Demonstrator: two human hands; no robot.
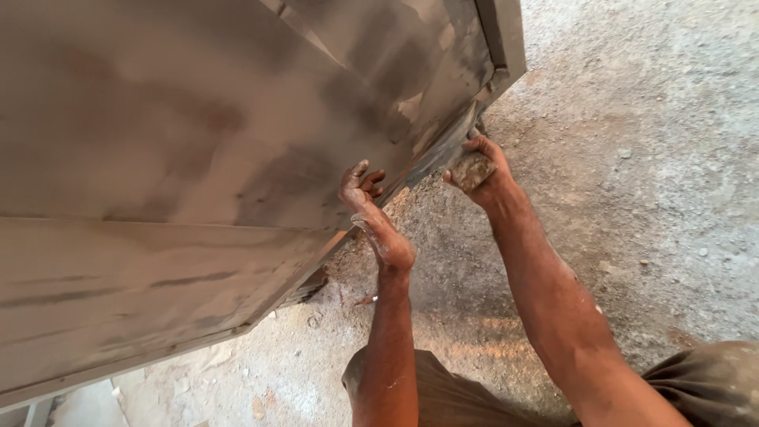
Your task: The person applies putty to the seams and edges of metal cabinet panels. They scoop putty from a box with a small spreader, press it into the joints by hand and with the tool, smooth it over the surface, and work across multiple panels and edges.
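Note:
A large grey metal door panel (182,158), smeared with dusty filler, leans over the ground and fills the left and top of the head view. My left hand (371,213) rests flat against its lower edge, fingers spread and coated in grey paste. My right hand (478,170) grips a small folded piece of sandpaper (472,168) and presses it against the panel's bottom corner edge. Both forearms are dusty.
Rough concrete ground (648,158) with grit and small stones spreads to the right and below. My knees in brown trousers (451,395) show at the bottom. A raised frame strip (502,35) runs along the panel's right edge.

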